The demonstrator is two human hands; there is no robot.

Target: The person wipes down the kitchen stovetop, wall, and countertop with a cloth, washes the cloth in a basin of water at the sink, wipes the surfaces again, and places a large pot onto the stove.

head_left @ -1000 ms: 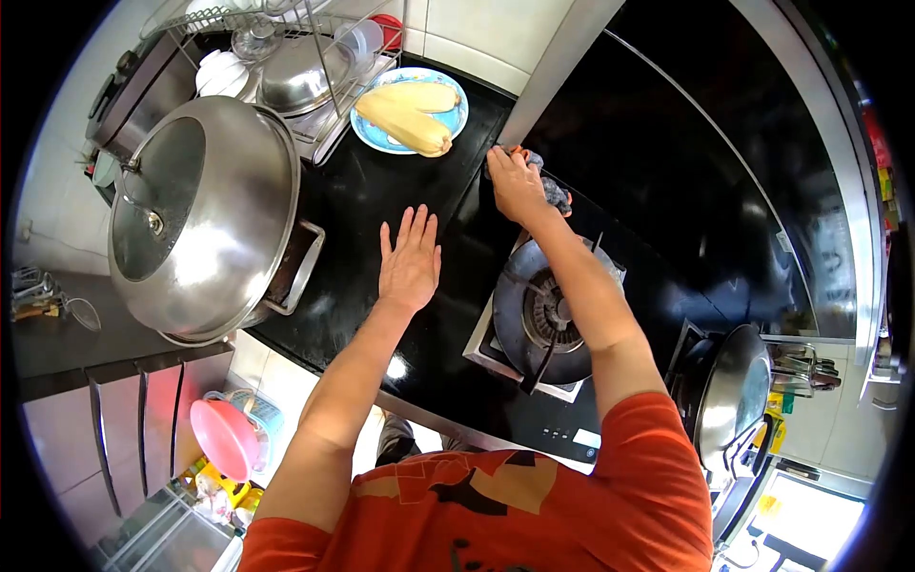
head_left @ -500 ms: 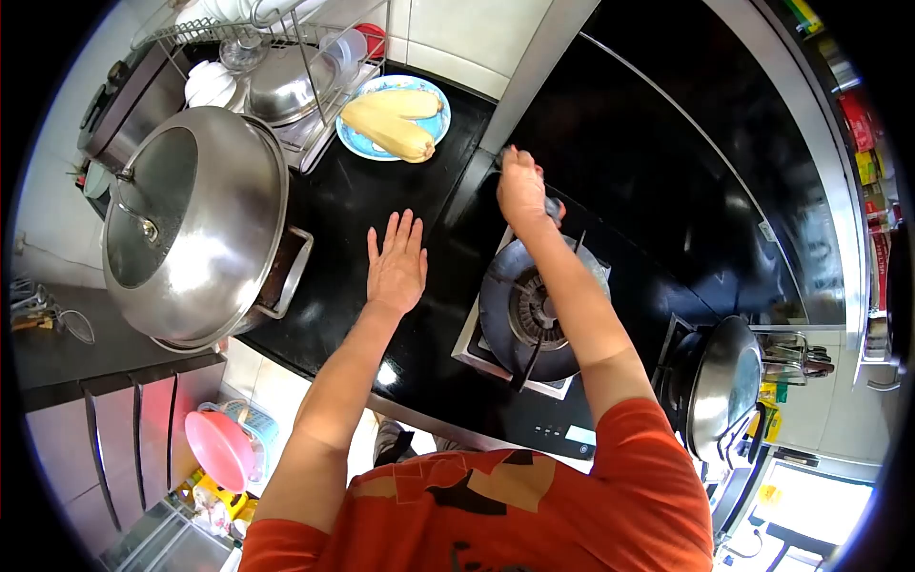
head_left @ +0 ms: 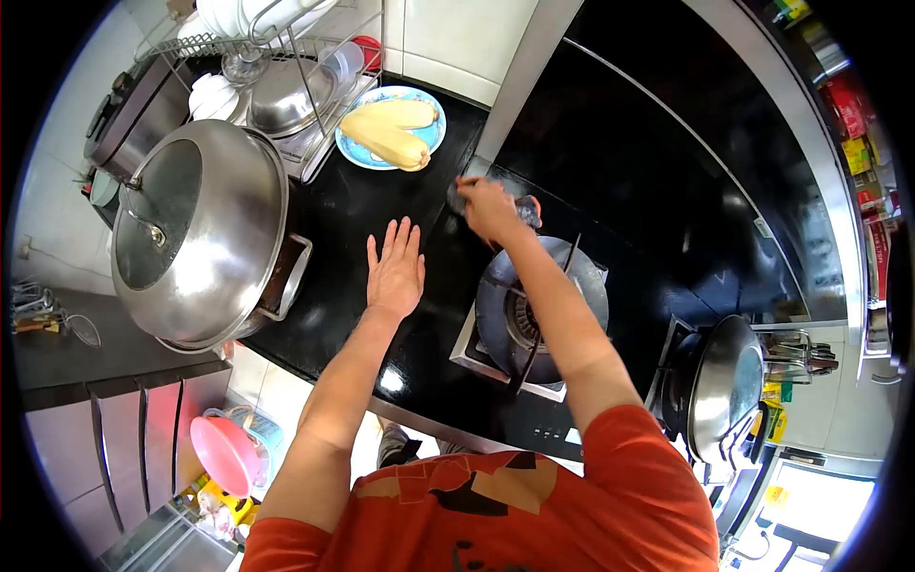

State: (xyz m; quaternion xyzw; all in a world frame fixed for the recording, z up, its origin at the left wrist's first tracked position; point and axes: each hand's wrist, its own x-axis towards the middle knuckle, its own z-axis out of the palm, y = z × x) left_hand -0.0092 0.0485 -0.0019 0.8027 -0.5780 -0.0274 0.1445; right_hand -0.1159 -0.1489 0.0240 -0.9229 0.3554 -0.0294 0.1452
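Observation:
My left hand [head_left: 395,274] rests flat on the black countertop [head_left: 334,319], fingers spread, holding nothing. At the back edge of the gas stove, my right hand [head_left: 489,211] is closed around what looks like a crumpled grey cloth [head_left: 457,198], pressed to the black surface and mostly covered by the fingers. Under my right forearm lies the burner with its dark round drip pan [head_left: 496,315] and pan supports. Just behind the right wrist is a small grey object with an orange-red end [head_left: 529,210]; its kind is unclear.
A blue-patterned plate [head_left: 355,155] with peeled pale-yellow gourds [head_left: 389,133] stands at the back. To the left is a large domed steel pot [head_left: 224,238], its handle jutting out. Behind it is a dish rack [head_left: 303,57]. A lidded wok [head_left: 729,386] stands at right.
My right hand has moved left and slightly toward me along the stove's back edge, the grey cloth with it. My left hand stays flat on the counter.

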